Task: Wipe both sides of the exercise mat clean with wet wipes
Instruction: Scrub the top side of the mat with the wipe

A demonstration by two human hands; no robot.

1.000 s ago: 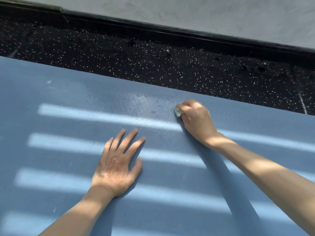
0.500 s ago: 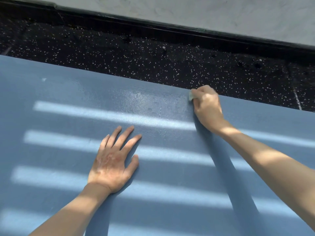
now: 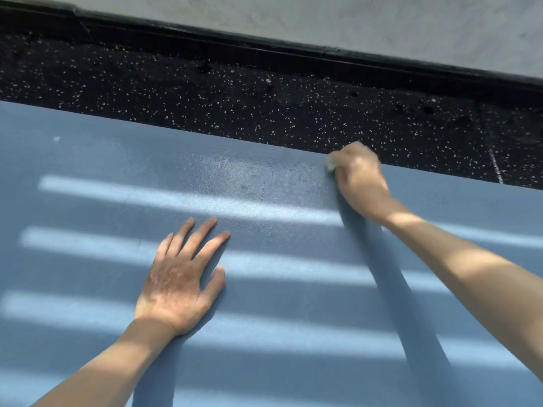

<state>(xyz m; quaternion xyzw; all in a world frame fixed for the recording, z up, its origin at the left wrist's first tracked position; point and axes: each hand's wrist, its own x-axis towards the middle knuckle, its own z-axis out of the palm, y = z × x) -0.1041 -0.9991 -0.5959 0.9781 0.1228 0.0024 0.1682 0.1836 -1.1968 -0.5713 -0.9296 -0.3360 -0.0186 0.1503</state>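
One blue exercise mat (image 3: 88, 171) is spread across a black speckled floor (image 3: 264, 107), its far edge running along a dark skirting strip (image 3: 264, 55) below a pale wall (image 3: 382, 22). Two bare hands are seen on the mat. The left hand (image 3: 179, 277) is laid flat, palm down, its grip spread, with the fingers straight and fanned toward the far edge. The right hand (image 3: 360, 180), somewhat blurred, is set at the mat's far edge. Its grip is curled round one small pale wet wipe (image 3: 331, 165), of which only a corner is shown. A damp sheen is seen on the mat just left of the wipe. Bands of sunlight are cast across the mat.
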